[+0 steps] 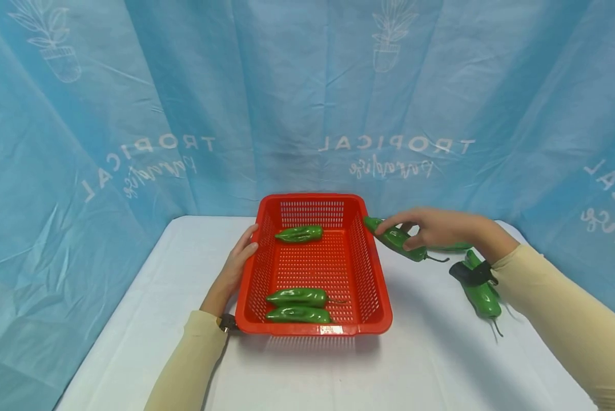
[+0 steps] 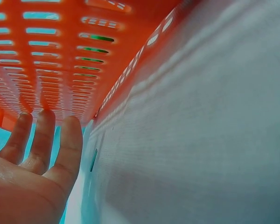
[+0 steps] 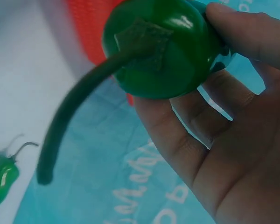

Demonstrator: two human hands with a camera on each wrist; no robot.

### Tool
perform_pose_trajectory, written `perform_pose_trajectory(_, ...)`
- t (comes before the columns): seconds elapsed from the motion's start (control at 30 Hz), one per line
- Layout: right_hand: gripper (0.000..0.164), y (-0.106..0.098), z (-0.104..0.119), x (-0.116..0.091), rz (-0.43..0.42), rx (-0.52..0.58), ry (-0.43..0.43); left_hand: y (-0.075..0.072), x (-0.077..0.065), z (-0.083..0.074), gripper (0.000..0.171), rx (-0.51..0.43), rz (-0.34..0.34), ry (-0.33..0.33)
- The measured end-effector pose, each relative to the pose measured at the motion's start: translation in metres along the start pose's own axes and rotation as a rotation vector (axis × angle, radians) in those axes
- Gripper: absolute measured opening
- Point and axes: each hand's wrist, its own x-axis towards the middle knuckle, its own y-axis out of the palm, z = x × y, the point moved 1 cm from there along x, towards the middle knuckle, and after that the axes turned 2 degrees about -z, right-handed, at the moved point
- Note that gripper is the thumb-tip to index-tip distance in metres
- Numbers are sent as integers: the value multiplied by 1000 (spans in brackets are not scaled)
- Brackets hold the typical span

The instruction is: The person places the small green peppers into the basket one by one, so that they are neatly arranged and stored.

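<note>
Grips a green pepper (image 1: 396, 241) between thumb and fingers of the right hand (image 1: 438, 227), beside the red basket's (image 1: 286, 329) right rim. Rests the left hand (image 1: 239, 257) with straight fingers against the opposite side. Looks like mid-loading, with three peppers (image 1: 297, 297) inside and other peppers (image 1: 484, 299) on the table (image 1: 307, 382). Probably calls next for clearing the rim, lowering and releasing.

A glossy green pepper (image 1: 397, 242), stem rightward, is held at the right rim of a red basket (image 1: 286, 329); three similar peppers (image 1: 298, 296) lie inside.
</note>
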Motion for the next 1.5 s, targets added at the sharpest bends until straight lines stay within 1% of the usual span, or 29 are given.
perform_pose_trajectory(0.17, 53, -6, 13, 20, 8, -45, -86, -2, -1, 1, 54, 1, -12, 0)
perform_pose_trajectory(0.3, 54, -4, 23, 35, 46, -65, -84, -2, -1, 2, 54, -2, -18, -1)
perform_pose_trajectory(0.4, 55, -2, 30, 47, 77, -69, -99, -1, -1, 2, 54, -9, -22, 0)
perform_pose_trajectory(0.63, 56, -4, 45, 74, 139, -38, -152, -3, 3, 2, 54, -19, -1, 6)
perform_pose_trajectory(0.73, 56, -1, 51, 91, 162, -5, -156, -5, 2, 2, 54, -10, -17, 3)
perform_pose_trajectory(0.87, 55, 10, 56, 112, 188, 19, -129, -6, 1, 3, 54, -24, -27, 0)
perform_pose_trajectory(0.97, 54, 22, 56, 125, 210, 15, -109, -5, 2, 4, 53, -53, -5, -3)
perform_pose_trajectory(1.07, 54, 35, 55, 134, 233, 21, -111, -2, 2, 4, 53, -75, 14, -2)
perform_pose_trajectory(1.13, 55, 44, 53, 139, 248, 36, -121, 0, 2, 4, 53, -82, 14, 3)
perform_pose_trajectory(1.3, 57, 64, 51, 150, 282, 59, -118, 3, 1, 5, 53, -60, 0, 14)
perform_pose_trajectory(1.4, 57, 73, 51, 154, 274, 60, -97, 4, 2, 6, 53, -44, -4, 16)
perform_pose_trajectory(1.5, 59, 80, 50, 158, 241, 59, -73, 4, 3, 7, 54, -27, -11, 14)
